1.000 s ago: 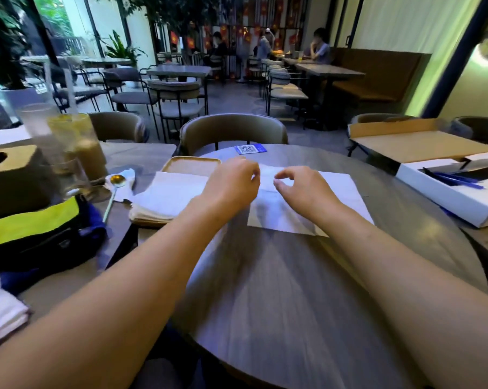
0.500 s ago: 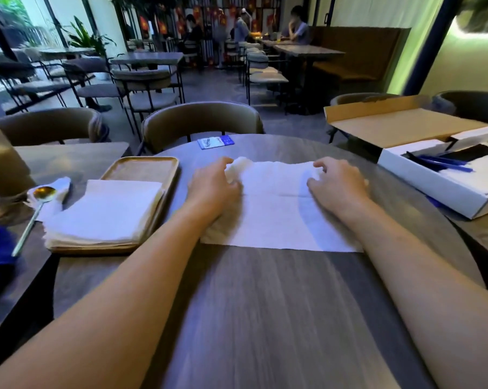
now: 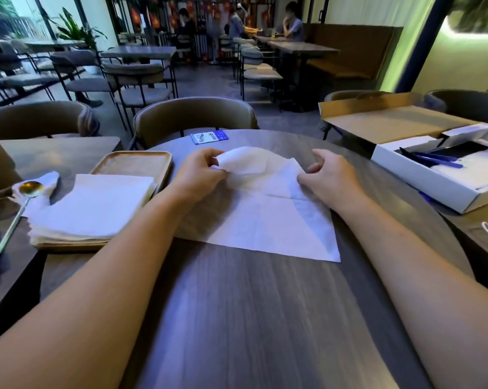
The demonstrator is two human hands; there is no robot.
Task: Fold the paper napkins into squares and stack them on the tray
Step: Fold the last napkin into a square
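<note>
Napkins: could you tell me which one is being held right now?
The open napkin on the round table; the left hand lifts its far corner. The others lie stacked on the tray.

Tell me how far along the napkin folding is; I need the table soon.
Done: a stack of folded napkins sits on the tray. In hand: the left hand lifts the open napkin's far corner, right hand at its edge. Left: folding and stacking it.

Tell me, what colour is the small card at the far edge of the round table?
The card is blue with a white patch; head view shows it best.
</note>
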